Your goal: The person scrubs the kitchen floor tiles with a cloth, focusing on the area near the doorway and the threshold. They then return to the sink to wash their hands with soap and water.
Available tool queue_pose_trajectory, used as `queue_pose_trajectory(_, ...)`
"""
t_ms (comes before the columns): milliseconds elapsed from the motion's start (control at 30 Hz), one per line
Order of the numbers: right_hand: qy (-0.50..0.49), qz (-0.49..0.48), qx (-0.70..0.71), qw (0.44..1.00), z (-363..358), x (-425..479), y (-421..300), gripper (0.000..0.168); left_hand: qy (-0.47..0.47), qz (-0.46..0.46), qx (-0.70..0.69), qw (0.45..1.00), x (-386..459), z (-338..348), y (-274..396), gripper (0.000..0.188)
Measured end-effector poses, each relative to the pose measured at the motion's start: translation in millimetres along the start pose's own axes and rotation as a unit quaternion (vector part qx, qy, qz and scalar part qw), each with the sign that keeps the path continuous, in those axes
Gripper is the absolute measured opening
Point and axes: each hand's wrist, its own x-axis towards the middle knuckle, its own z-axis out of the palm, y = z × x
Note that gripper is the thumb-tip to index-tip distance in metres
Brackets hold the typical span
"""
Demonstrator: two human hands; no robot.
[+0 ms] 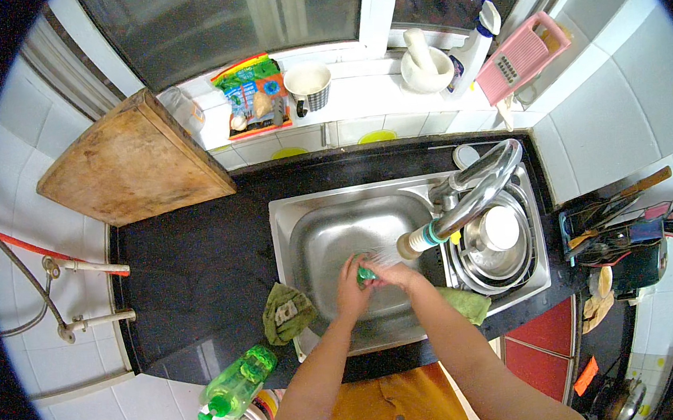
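Over the stainless steel sink basin (326,235), my left hand (354,289) and my right hand (393,275) meet around a small green object (365,274), whose kind I cannot tell. Both hands touch it, and its lower part is hidden by the fingers. Water sprays onto the hands from the chrome faucet (479,194) with a ribbed nozzle (414,244). A dark green cloth (287,312) lies over the left rim of the sink, and a lighter green cloth (465,304) hangs at the front rim beside my right forearm.
Metal bowls and a white cup (500,227) fill the right basin. A green pump bottle (240,380) stands front left. A thick wooden chopping board (134,161) leans at back left. The windowsill holds a mug (308,83), a mortar (430,76), a spray bottle (475,48) and a pink grater (518,62).
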Motion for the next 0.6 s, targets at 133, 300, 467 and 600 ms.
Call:
queue_pose_trajectory(133,0.049,-0.091,0.076,0.992,-2.3,19.6,-9.4,0.038,0.011,-0.091,-0.117,0.989,18.2,-14.2,-17.6,0.057)
queue_pose_trajectory(300,0.191,-0.183,-0.075,0.961,-10.2,79.2,68.6,0.031,0.157,-0.197,-0.135,0.958,24.1,-14.3,-31.0,0.066)
queue_pose_trajectory(467,0.208,-0.075,-0.379,0.899,12.3,74.6,96.3,0.039,0.170,-0.197,-0.169,0.951,17.5,-20.8,-45.1,0.069)
queue_pose_trajectory(600,0.178,-0.055,-0.377,0.907,32.9,65.5,68.2,0.045,0.177,-0.204,-0.167,0.948,6.0,-26.7,-64.8,0.068)
